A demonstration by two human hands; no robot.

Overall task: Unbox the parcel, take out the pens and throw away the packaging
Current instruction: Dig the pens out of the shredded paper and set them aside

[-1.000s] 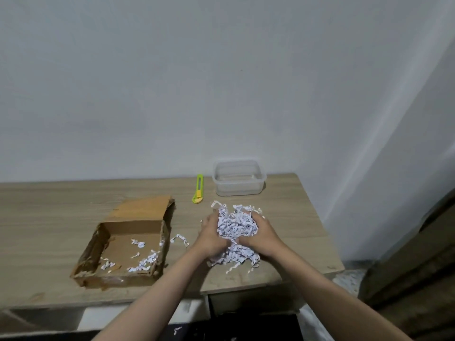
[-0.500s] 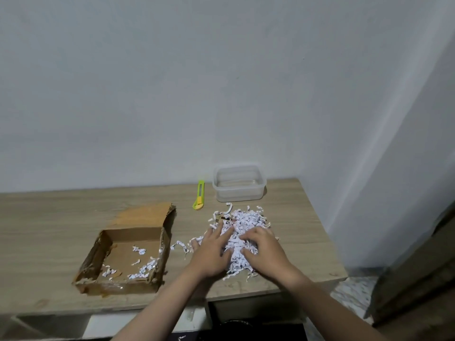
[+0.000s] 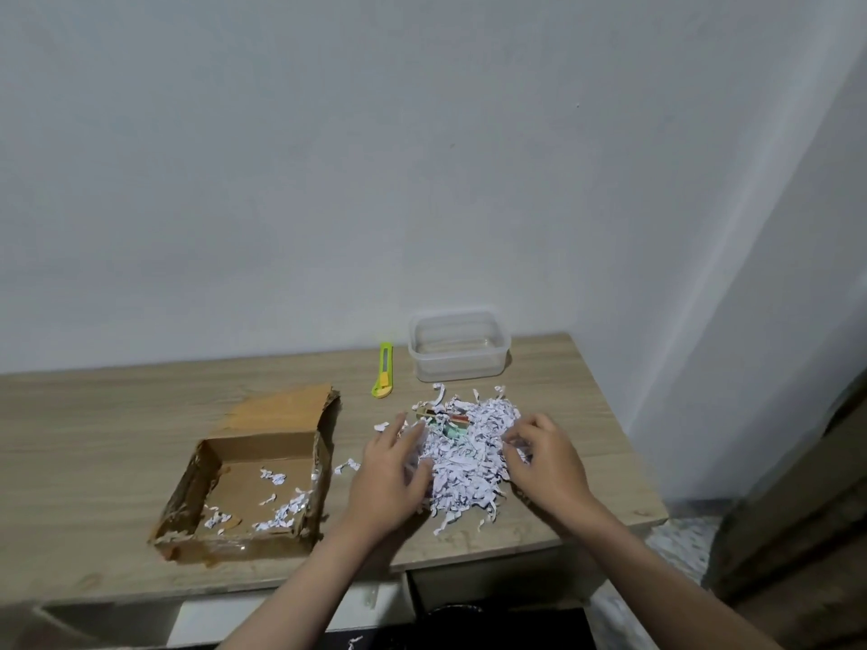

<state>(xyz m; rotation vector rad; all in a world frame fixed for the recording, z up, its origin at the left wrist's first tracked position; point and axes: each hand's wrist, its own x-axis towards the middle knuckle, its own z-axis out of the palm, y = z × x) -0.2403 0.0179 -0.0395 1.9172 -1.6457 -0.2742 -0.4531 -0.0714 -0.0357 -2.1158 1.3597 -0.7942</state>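
White shredded paper (image 3: 462, 457) lies in a loose heap on the wooden counter (image 3: 117, 429), just right of the opened cardboard box (image 3: 248, 480), and both hands are working at it. The left hand (image 3: 389, 476) lies flat on the heap's left side with its grip spread and closed on nothing; the right hand (image 3: 546, 462) sits at the right side with its fingertips (image 3: 513, 438) curled into the strips, though whether they pinch anything I cannot tell. Near the far middle of the heap some coloured bits (image 3: 450, 422) show through, green, red and tan, which are likely the pens or their wrapping, but they are too small and too buried to be sure. The main risk, as I judge it, is that spreading the strips wider pushes them off the near edge of the counter, since the heap sits close to it and a few strips already trail that way. A pen hidden in the paper could also roll off or be gathered up and thrown out with the filling. More scraps (image 3: 281, 509) lie in the box bottom, easily spilled if the box is tipped carelessly. The yellow-green utility knife (image 3: 384, 370) lies just beyond the heap beside the clear plastic container (image 3: 459, 344); a sweeping hand could knock it.
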